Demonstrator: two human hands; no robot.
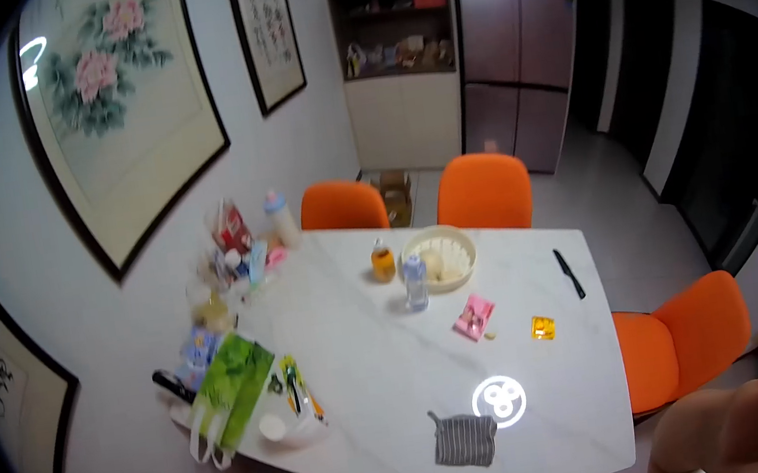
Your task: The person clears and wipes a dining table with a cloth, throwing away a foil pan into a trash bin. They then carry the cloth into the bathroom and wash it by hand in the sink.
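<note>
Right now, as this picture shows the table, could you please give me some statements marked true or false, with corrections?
1. A clear bottle stands upright near the round basket. True.
2. The striped pouch lies inside the basket. False: it lies on the table.
3. The chairs are blue. False: they are orange.
4. A black knife lies on the table. True.
5. The green bag is right of the pink packet in the picture. False: it is left.

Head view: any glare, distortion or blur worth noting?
In the head view, a glaring ring-shaped reflection on the table; in the head view, smaller glints on the flower picture and fridge; in the head view, wide-angle bowing and black corners; in the head view, wall-side clutter looks soft.
</note>
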